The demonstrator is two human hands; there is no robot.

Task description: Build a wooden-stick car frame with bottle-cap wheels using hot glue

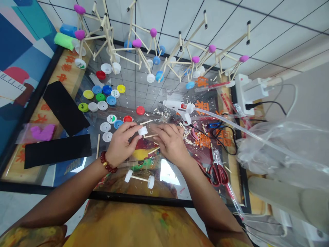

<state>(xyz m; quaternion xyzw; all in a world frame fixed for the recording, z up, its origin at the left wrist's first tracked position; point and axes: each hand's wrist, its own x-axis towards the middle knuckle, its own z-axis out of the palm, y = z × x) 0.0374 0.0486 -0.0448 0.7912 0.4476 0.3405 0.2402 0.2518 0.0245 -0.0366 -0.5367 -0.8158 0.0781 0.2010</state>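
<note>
Between the thumb and fingertips of my left hand [124,139] is a small white piece [143,130]; whether it is a bottle cap or a block, I cannot tell. My right hand [170,142] pinches a thin wooden stick [150,136], whose far end reaches the white piece. Another short wooden stick [146,121] shows just beyond the fingertips. Nearer my body lies an axle [140,178], a stick with a white bottle cap on each end. Beyond my hands rests a red bottle cap [140,110].
Loose coloured bottle caps [100,97] spread at left, near black strips [66,108]. A white hot glue gun [180,107] lies beyond my right hand, scissors [218,174] to the right. Stick frames on caps [138,51] line the back. Wood scraps [191,135] litter the glass top.
</note>
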